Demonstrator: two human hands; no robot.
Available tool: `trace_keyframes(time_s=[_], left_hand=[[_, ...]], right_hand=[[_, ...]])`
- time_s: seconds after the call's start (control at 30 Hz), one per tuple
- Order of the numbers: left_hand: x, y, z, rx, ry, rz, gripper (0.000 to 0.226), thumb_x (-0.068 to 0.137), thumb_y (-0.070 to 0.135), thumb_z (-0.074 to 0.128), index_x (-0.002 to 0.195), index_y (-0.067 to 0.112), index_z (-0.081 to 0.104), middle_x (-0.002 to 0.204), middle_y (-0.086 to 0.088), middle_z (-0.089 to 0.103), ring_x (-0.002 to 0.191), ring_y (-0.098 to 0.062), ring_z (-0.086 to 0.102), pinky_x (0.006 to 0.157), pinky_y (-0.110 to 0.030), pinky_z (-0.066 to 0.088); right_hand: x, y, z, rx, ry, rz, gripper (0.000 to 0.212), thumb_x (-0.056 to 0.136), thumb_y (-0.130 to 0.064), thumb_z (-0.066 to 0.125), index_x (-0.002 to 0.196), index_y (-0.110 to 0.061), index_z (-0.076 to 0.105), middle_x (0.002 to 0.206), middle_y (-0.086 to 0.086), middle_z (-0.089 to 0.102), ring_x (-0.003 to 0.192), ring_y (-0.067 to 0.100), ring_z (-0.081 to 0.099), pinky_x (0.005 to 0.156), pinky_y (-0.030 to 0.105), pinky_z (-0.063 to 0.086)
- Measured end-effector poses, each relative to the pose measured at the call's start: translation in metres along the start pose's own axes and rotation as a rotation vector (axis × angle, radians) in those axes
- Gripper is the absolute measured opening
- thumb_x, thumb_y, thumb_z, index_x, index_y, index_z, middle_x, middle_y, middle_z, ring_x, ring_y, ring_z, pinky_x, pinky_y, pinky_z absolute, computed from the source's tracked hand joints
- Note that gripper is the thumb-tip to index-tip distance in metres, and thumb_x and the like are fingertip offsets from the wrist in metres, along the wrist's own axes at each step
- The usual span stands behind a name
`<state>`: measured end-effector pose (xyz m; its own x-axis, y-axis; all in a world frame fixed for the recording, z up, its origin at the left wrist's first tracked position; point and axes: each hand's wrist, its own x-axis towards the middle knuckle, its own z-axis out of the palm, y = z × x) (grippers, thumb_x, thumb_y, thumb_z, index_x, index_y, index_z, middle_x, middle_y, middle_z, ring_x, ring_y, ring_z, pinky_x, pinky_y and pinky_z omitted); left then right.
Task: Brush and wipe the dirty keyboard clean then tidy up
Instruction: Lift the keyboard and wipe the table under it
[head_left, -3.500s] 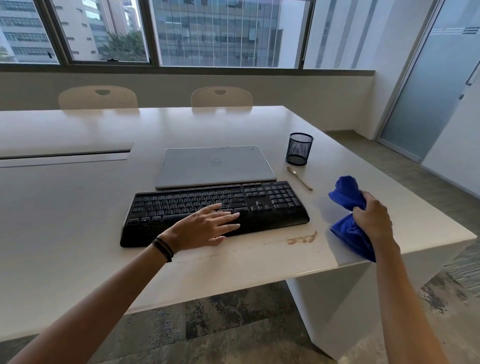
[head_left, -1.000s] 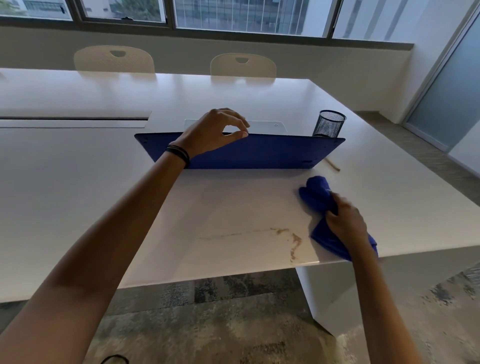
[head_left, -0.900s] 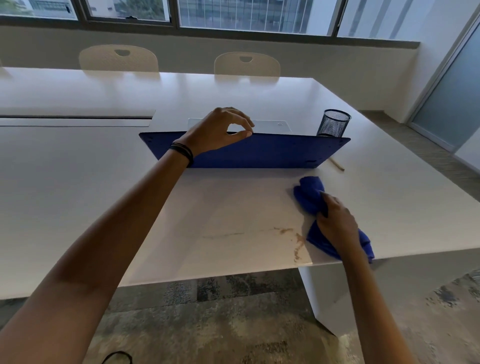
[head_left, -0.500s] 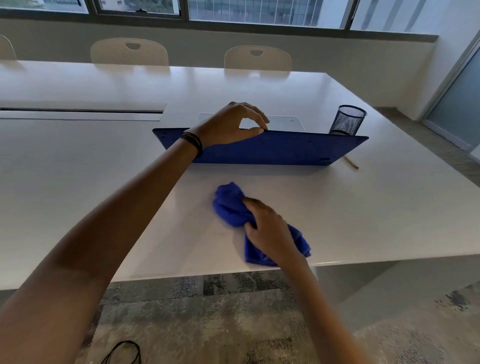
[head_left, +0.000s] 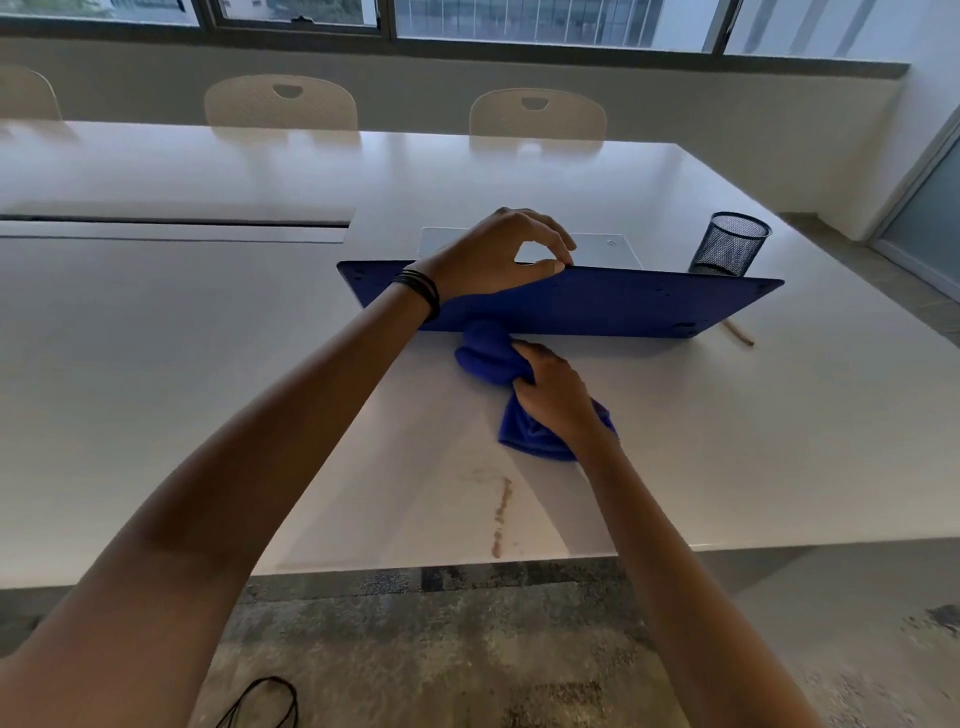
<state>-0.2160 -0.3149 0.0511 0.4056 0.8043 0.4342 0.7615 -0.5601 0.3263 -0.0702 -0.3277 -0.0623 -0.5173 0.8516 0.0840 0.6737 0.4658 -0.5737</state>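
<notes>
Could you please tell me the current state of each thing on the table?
keyboard, tipped up on its long edge, held by the left hand
cloth, bunched, gripped by the right hand, touching the table
laptop, closed, lying flat
mesh cup, upright
table, brown streak near its front edge

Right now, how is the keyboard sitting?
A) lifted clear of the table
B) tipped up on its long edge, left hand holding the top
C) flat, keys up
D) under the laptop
B: the left hand pinches the top edge of the keyboard, whose lower edge rests on the table.
</notes>
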Motion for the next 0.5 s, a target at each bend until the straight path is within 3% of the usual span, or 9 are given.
trace_keyframes(time_s=[0.23, 0.33, 0.5], left_hand=[[0.001, 0.001, 0.000, 0.010, 0.002, -0.008, 0.019, 0.091, 0.021, 0.057, 0.103, 0.015, 0.071, 0.121, 0.001, 0.063, 0.111, -0.011, 0.056, 0.097, -0.016, 0.032], [0.000, 0.001, 0.001, 0.025, 0.016, -0.005, 0.018, 0.091, 0.022, 0.057, 0.102, 0.016, 0.071, 0.123, 0.001, 0.062, 0.112, -0.011, 0.055, 0.098, -0.019, 0.033], [0.000, 0.001, 0.001, 0.023, 0.028, -0.005, 0.018, 0.091, 0.021, 0.057, 0.101, 0.015, 0.071, 0.122, 0.000, 0.062, 0.111, -0.012, 0.056, 0.097, -0.018, 0.033]], right_hand=[[0.008, -0.054, 0.032, 0.043, -0.200, -0.210, 0.052, 0.091, -0.008, 0.046, 0.141, -0.017, 0.035, 0.146, 0.002, 0.038, 0.131, 0.022, 0.037, 0.103, 0.030, 0.030], [-0.001, -0.078, 0.042, 0.065, -0.297, -0.300, 0.053, 0.089, -0.007, 0.047, 0.140, -0.018, 0.037, 0.145, 0.001, 0.039, 0.130, 0.020, 0.038, 0.100, 0.028, 0.032], [-0.022, -0.115, 0.054, 0.055, -0.489, -0.394, 0.037, 0.086, -0.005, 0.050, 0.123, -0.010, 0.054, 0.109, 0.010, 0.059, 0.099, 0.023, 0.051, 0.079, 0.029, 0.036]])
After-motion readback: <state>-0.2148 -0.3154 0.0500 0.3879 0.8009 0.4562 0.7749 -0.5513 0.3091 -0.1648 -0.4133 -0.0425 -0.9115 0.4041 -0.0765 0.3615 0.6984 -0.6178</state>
